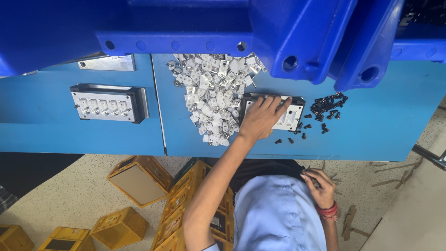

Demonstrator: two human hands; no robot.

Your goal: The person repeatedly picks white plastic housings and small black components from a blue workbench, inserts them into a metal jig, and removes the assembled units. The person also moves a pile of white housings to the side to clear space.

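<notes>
My left hand (261, 118) reaches across the blue worktop (385, 132) and lies flat on a black-framed metal jig (293, 114), fingers spread over its top. Nothing shows in its grasp. Just left of it lies a heap of small silvery metal pieces (211, 93). Small black screws (327, 106) lie in a cluster right of the jig, with a few loose ones in front of it. My right hand (320, 188), with red threads at the wrist, stays near my light blue shirt, its fingers pinched on a small dark thing that is too small to tell apart.
A second jig (107, 103) filled with metal pieces sits at the left of the worktop, with a bare metal plate (109, 62) behind it. A big blue plastic body (232, 28) overhangs the back. Several yellow crates (139, 179) stand on the speckled floor below.
</notes>
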